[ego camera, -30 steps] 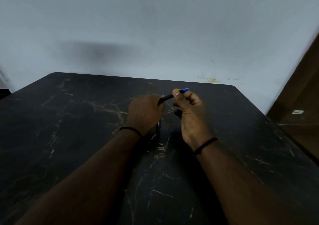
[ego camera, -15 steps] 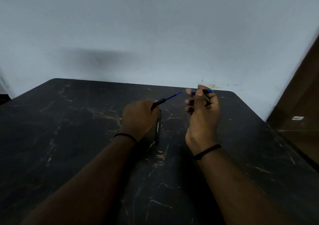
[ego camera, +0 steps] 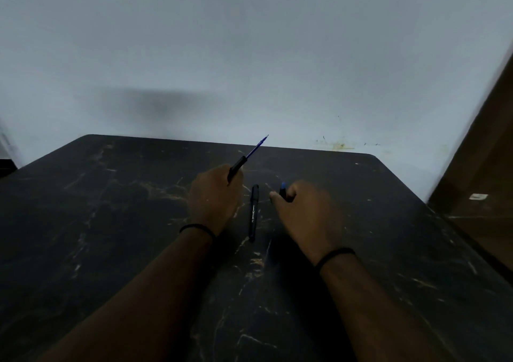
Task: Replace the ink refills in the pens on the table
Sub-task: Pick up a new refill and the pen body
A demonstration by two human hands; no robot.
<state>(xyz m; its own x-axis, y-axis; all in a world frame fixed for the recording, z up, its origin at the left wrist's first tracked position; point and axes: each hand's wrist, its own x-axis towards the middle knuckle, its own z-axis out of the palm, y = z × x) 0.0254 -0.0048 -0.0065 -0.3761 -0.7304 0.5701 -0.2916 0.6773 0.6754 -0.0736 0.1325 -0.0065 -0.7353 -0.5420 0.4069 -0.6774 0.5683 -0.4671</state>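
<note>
My left hand point(ego camera: 215, 195) grips a black pen barrel point(ego camera: 236, 168) that tilts up and to the right, with a thin blue ink refill point(ego camera: 257, 147) sticking out of its far end. My right hand point(ego camera: 305, 212) is closed low over the table on a small black and blue pen tip piece point(ego camera: 283, 189), which pokes out above the fingers. Between the two hands a second black pen point(ego camera: 253, 212) with white lettering lies flat on the dark marble table point(ego camera: 111, 237), pointing away from me.
A pale wall stands right behind the table's far edge point(ego camera: 305, 151). A brown wooden panel point(ego camera: 483, 184) rises at the right, just beyond the table's right edge. Both forearms reach in from the bottom of the view.
The hands have pulled apart. My right hand has dropped toward the table with the tip piece, and my left has swung the barrel and bare refill upward. The lying pen is now uncovered.
</note>
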